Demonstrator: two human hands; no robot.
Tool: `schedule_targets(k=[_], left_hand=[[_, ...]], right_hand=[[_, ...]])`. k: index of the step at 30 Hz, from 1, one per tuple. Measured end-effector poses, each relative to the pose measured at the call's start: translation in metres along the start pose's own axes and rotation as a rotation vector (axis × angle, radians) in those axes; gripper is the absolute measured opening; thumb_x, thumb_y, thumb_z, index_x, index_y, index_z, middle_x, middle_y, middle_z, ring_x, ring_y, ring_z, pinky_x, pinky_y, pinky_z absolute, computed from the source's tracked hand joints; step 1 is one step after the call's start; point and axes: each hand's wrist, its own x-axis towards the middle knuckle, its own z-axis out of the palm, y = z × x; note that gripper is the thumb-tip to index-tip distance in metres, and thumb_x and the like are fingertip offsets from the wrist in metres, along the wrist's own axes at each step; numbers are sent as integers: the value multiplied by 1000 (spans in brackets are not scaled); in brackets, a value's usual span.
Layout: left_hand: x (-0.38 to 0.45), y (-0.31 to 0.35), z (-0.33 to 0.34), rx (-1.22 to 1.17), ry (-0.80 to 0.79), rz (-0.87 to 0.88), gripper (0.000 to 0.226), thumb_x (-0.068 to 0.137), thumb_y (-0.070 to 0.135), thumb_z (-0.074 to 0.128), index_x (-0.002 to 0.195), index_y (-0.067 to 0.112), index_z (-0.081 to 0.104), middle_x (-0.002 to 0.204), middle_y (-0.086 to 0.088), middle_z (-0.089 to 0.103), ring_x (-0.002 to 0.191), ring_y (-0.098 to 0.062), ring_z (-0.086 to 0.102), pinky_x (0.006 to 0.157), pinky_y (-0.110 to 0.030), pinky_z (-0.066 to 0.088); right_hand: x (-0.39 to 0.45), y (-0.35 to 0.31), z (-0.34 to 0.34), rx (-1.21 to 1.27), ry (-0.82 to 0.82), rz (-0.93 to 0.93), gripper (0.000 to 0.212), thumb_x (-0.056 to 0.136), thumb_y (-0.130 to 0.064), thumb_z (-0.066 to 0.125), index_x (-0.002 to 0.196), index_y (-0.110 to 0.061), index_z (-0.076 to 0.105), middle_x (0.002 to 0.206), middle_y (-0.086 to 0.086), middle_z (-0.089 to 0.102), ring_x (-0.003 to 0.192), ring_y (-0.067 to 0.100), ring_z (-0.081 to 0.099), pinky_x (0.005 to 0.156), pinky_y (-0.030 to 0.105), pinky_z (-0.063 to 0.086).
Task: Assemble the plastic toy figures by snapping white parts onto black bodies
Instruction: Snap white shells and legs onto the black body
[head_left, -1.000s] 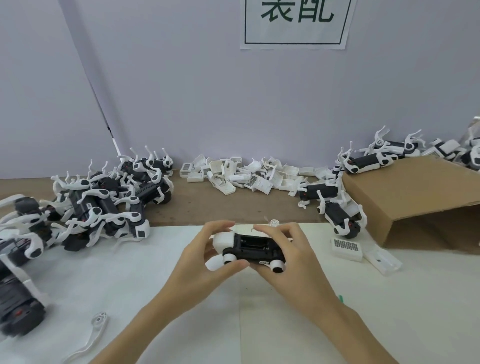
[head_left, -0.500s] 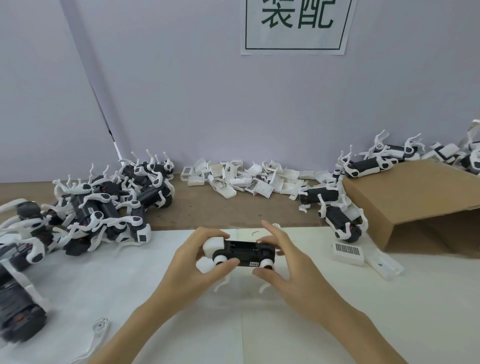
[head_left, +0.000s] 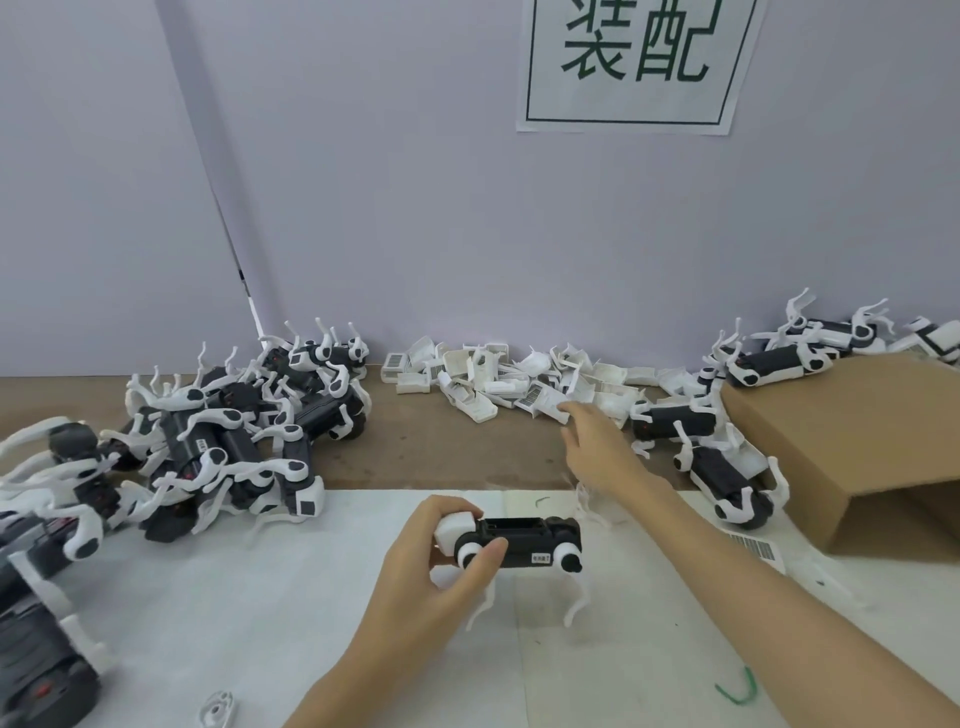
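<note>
Seeing the left hand (head_left: 415, 577) gripping the toy figure (head_left: 514, 540) at its left end, above the white sheet (head_left: 260, 597) on the desk (head_left: 441, 441). Thumb pressed on the near side over a white wheel-like joint, fingers (head_left: 441, 512) curled round the white end cap from behind. Figure's black body lies horizontal, open top facing up, small label on the near side, thin white legs hanging below it toward the sheet. I can't tell if the legs touch the sheet.

Right hand (head_left: 597, 447) is stretched forward, well apart from the figure, at the near edge of the pile of loose white parts (head_left: 519, 379) along the wall. Its fingers look loosely extended toward the parts; tips are blurred, so I can't tell if they pinch anything or just touch the pile.

Left of the sheet: heap of assembled figures (head_left: 208, 441), black bodies with white legs sticking up, more at the far left edge. Right side: a few more figures (head_left: 717, 467) beside and on top of a cardboard box (head_left: 857, 441) lying on its side. Barcode label (head_left: 758, 548) flat on the sheet near the box. One loose white piece (head_left: 218, 709) at the bottom edge, green scrap (head_left: 737, 691) at lower right. Sign with green characters (head_left: 634, 57) on the wall above.
</note>
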Motion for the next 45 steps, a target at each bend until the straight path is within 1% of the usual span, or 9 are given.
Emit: schedule_targets(k=[4, 11, 16, 20, 25, 29, 36, 42, 45], left_hand=[[3, -9, -1, 36, 18, 15, 40, 80, 58, 72, 113, 37, 64, 93, 7, 69, 78, -15, 67, 69, -18, 51], [7, -15, -2, 7, -24, 1, 45, 75, 56, 79, 114, 38, 63, 98, 8, 73, 85, -16, 72, 71, -20, 56], [4, -8, -2, 4, -36, -15, 42, 79, 51, 80, 115, 34, 64, 96, 2, 69, 81, -19, 69, 63, -27, 57], [1, -5, -2, 24, -36, -9, 38, 82, 41, 82, 115, 33, 64, 97, 2, 69, 82, -21, 68, 64, -26, 56], [-4, -2, -2, 109, -141, 47, 54, 73, 45, 86, 120, 41, 61, 119, 13, 66, 108, -15, 66, 84, -42, 61], [-6, 2, 1, 178, -154, 102, 56, 72, 46, 88, 120, 45, 60, 123, 16, 62, 114, -12, 61, 84, -49, 60], [-7, 2, 1, 150, -174, 106, 56, 73, 41, 92, 119, 43, 61, 119, 14, 64, 105, -15, 64, 78, -52, 61], [-6, -1, 3, 168, -191, 127, 82, 71, 45, 90, 139, 51, 44, 123, 20, 58, 116, -16, 63, 95, -27, 55], [-6, -3, 3, 307, -221, 306, 65, 83, 44, 85, 140, 49, 54, 127, 16, 56, 122, -16, 59, 97, -21, 48]], right_hand=[[35, 11, 17, -225, -46, 7, 50, 103, -36, 58, 150, -22, 46, 155, 12, 38, 140, 33, 40, 110, 46, 42], [38, 5, 24, -257, 119, -19, 21, 104, -35, 59, 109, -15, 59, 117, 7, 58, 109, 28, 57, 88, 39, 46], [-15, -4, 5, 143, 167, 11, 14, 110, -28, 44, 110, -15, 46, 85, 1, 61, 80, 26, 64, 69, 41, 54], [-74, -17, -19, 666, 152, 119, 12, 110, -22, 46, 116, -15, 55, 98, 6, 72, 67, 23, 74, 54, 26, 54], [-137, -26, -48, 950, -47, 31, 21, 101, -23, 66, 121, -17, 71, 106, 7, 76, 81, 18, 74, 73, 24, 56], [-167, -31, -51, 907, -54, -140, 43, 92, -5, 75, 130, -22, 66, 119, -6, 76, 112, 12, 72, 92, 21, 55], [-182, -38, -27, 341, 2, -309, 38, 98, -43, 66, 135, -46, 58, 140, -28, 51, 138, 7, 40, 106, 6, 28], [-175, -29, -32, 192, -111, -344, 41, 101, -49, 58, 141, -42, 54, 124, -44, 47, 127, -7, 39, 106, 10, 28], [-174, -27, -36, 156, -175, -351, 36, 99, -53, 60, 134, -49, 51, 117, -53, 40, 119, -8, 43, 99, 16, 37]])
